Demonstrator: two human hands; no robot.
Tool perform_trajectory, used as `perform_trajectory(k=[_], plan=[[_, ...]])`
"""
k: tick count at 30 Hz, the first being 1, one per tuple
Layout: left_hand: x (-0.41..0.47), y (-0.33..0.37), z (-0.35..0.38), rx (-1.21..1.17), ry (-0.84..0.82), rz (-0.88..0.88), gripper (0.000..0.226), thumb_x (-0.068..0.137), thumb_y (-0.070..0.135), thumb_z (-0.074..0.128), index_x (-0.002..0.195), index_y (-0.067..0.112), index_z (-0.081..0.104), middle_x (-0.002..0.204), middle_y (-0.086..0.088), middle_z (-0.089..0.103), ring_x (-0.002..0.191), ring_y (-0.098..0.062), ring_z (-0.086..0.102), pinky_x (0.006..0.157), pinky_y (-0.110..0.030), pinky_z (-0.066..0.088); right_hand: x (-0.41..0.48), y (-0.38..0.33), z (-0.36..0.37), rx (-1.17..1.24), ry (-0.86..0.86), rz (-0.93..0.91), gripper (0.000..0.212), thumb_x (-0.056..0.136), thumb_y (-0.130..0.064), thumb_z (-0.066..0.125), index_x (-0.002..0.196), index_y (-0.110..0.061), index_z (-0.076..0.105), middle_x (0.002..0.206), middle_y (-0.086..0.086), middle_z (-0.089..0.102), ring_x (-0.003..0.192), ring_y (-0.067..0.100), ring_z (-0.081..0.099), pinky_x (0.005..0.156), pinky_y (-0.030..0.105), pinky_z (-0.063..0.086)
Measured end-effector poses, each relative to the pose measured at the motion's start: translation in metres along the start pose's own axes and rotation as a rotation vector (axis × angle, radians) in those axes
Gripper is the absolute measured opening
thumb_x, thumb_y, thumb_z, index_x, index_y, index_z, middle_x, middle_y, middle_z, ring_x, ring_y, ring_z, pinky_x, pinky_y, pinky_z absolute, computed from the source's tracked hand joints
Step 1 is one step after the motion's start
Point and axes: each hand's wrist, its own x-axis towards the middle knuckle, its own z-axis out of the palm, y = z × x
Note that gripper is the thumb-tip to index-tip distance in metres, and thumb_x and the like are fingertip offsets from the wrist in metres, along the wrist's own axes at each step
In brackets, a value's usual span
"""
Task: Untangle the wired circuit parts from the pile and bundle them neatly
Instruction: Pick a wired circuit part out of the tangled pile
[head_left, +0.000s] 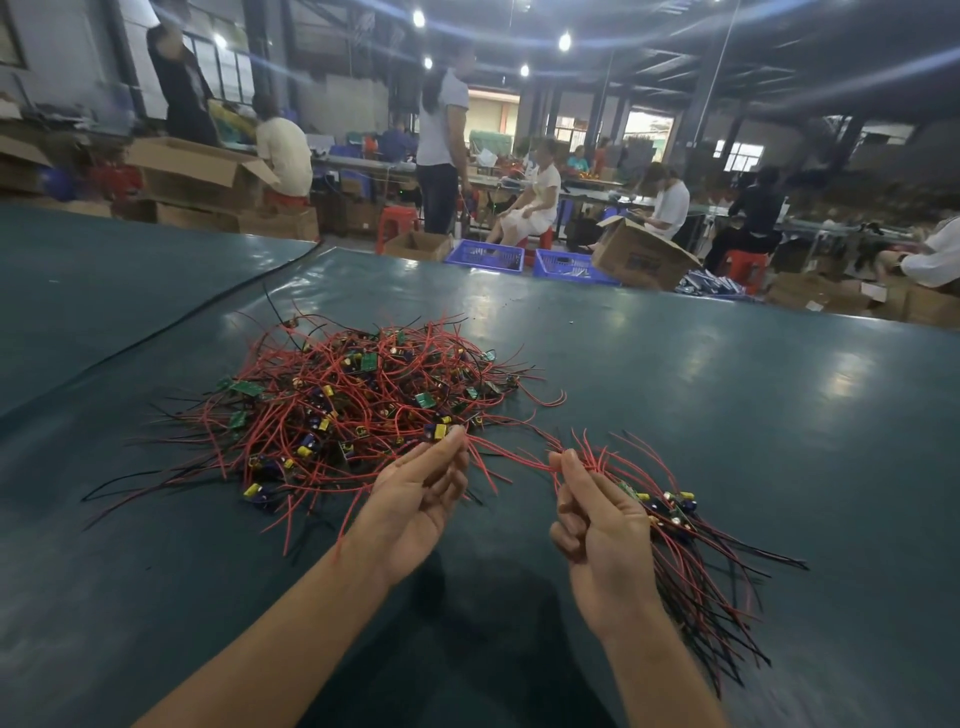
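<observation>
Your right hand (597, 525) grips a small gathered bundle (680, 540), your left hand (415, 499) pinches a red wire (498, 453) beside the pile (353, 395) on the worktop (727, 389), where most parts lie tangled.

table (675, 395) cover smooth, glossy dark-green sheet; wires (332, 415) beyond fingers (452, 447) red, black plastic-sheathed; boxes (641, 254) matt brown cardboard.
</observation>
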Motion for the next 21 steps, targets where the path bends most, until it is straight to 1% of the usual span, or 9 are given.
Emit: perform_trajectory(k=[3, 5, 9, 11, 13, 15, 17, 19, 21], plan=[[0.002, 0.000, -0.002, -0.038, 0.000, 0.031, 0.020, 0.070, 0.018, 0.071, 0.088, 0.009, 0.071, 0.078, -0.003, 0.070, 0.064, -0.009, 0.067, 0.054, -0.017, 0.054, -0.002, 0.004, 0.002, -0.112, -0.075, -0.041, 0.023, 0.064, -0.031, 0.078, 0.064, -0.008, 0.073, 0.049, 0.000, 0.049, 0.039, 0.006, 0.032, 0.039, 0.016, 0.028], [0.004, 0.001, -0.004, -0.046, -0.012, 0.048, 0.020, 0.075, 0.021, 0.067, 0.091, 0.010, 0.070, 0.087, -0.005, 0.074, 0.070, -0.011, 0.070, 0.058, -0.020, 0.057, -0.006, 0.006, 0.003, -0.242, -0.185, -0.068, 0.024, 0.064, -0.033, 0.079, 0.065, -0.009, 0.076, 0.048, 0.001, 0.052, 0.040, 0.006, 0.036, 0.042, 0.017, 0.030], [0.006, 0.003, -0.006, -0.044, -0.039, 0.067, 0.014, 0.074, 0.020, 0.067, 0.075, 0.011, 0.078, 0.079, -0.002, 0.074, 0.064, -0.008, 0.070, 0.055, -0.020, 0.057, -0.011, 0.004, 0.002, -0.451, -0.411, -0.040, 0.020, 0.067, -0.032, 0.088, 0.080, -0.019, 0.081, 0.060, 0.003, 0.065, 0.052, 0.005, 0.052, 0.048, 0.015, 0.037], [0.008, 0.004, -0.007, -0.007, -0.047, 0.076, 0.013, 0.072, 0.018, 0.069, 0.075, 0.011, 0.079, 0.075, -0.002, 0.073, 0.059, -0.006, 0.067, 0.053, -0.019, 0.055, -0.012, 0.002, -0.001, -0.443, -0.482, 0.032, 0.029, 0.063, -0.038, 0.082, 0.089, -0.024, 0.081, 0.070, 0.006, 0.065, 0.059, 0.009, 0.052, 0.049, 0.017, 0.038], [0.009, 0.004, -0.007, 0.027, -0.078, 0.050, 0.015, 0.071, 0.015, 0.070, 0.081, 0.008, 0.079, 0.073, -0.003, 0.071, 0.055, -0.006, 0.065, 0.051, -0.019, 0.055, -0.010, 0.001, -0.003, -0.330, -0.528, 0.087, 0.037, 0.064, -0.037, 0.079, 0.097, -0.021, 0.080, 0.071, 0.004, 0.060, 0.056, 0.008, 0.047, 0.048, 0.018, 0.037], [0.009, 0.002, -0.006, 0.092, -0.110, 0.006, 0.022, 0.071, 0.014, 0.070, 0.090, 0.004, 0.077, 0.071, -0.003, 0.070, 0.052, -0.006, 0.063, 0.049, -0.020, 0.054, -0.008, 0.001, -0.002, -0.276, -0.499, 0.097, 0.037, 0.071, -0.038, 0.080, 0.101, -0.017, 0.078, 0.069, -0.001, 0.056, 0.050, 0.006, 0.040, 0.045, 0.019, 0.035], [0.008, -0.001, -0.005, 0.191, -0.159, -0.031, 0.031, 0.072, 0.013, 0.069, 0.100, 0.001, 0.072, 0.069, -0.003, 0.068, 0.049, -0.006, 0.060, 0.048, -0.019, 0.053, -0.007, 0.003, 0.001, -0.302, -0.376, 0.080, 0.046, 0.072, -0.047, 0.080, 0.100, -0.011, 0.076, 0.064, -0.002, 0.050, 0.047, 0.006, 0.036, 0.042, 0.018, 0.031], [0.005, -0.003, -0.003, 0.322, -0.232, -0.062, 0.038, 0.071, 0.012, 0.071, 0.107, -0.001, 0.067, 0.069, -0.005, 0.067, 0.049, -0.007, 0.059, 0.049, -0.019, 0.052, -0.005, 0.006, 0.003, -0.348, -0.252, 0.066, 0.052, 0.067, -0.056, 0.070, 0.089, -0.010, 0.075, 0.057, -0.005, 0.043, 0.044, 0.006, 0.032, 0.042, 0.019, 0.027], [-0.001, -0.007, -0.001, 0.502, -0.312, -0.081, 0.044, 0.070, 0.014, 0.073, 0.110, 0.001, 0.063, 0.069, -0.008, 0.068, 0.049, -0.009, 0.059, 0.050, -0.019, 0.051, -0.006, 0.007, 0.004, -0.387, -0.207, 0.076, 0.043, 0.068, -0.059, 0.067, 0.069, -0.017, 0.073, 0.053, -0.005, 0.041, 0.042, 0.007, 0.030, 0.043, 0.020, 0.024]])
